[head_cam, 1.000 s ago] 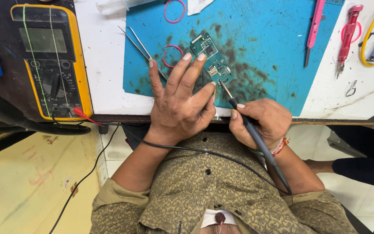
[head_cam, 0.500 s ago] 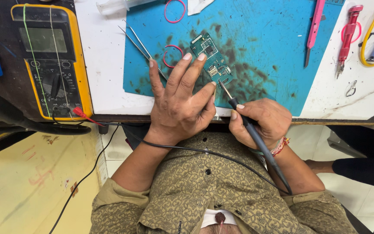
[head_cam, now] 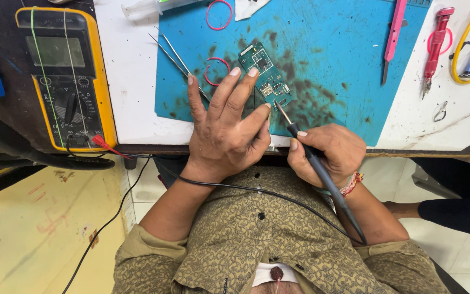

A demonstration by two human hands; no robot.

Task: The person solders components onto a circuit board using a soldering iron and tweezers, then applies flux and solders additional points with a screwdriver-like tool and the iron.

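A small green circuit board (head_cam: pixel 265 73) lies on a stained blue work mat (head_cam: pixel 322 49). My left hand (head_cam: pixel 227 128) rests flat at the mat's near edge, fingers spread, two fingertips pressing on the board. My right hand (head_cam: pixel 327 152) grips a dark soldering iron (head_cam: pixel 314 158) like a pen; its metal tip touches the board's near corner. The iron's black cord runs across my lap under my left wrist.
A yellow multimeter (head_cam: pixel 66 76) with a red probe lead sits at the left. Metal tweezers (head_cam: pixel 178 60) and two pink rubber bands lie on the mat. A syringe, a pink knife (head_cam: pixel 394 35), a red tool (head_cam: pixel 436 46) and yellow-handled tools lie along the far and right sides.
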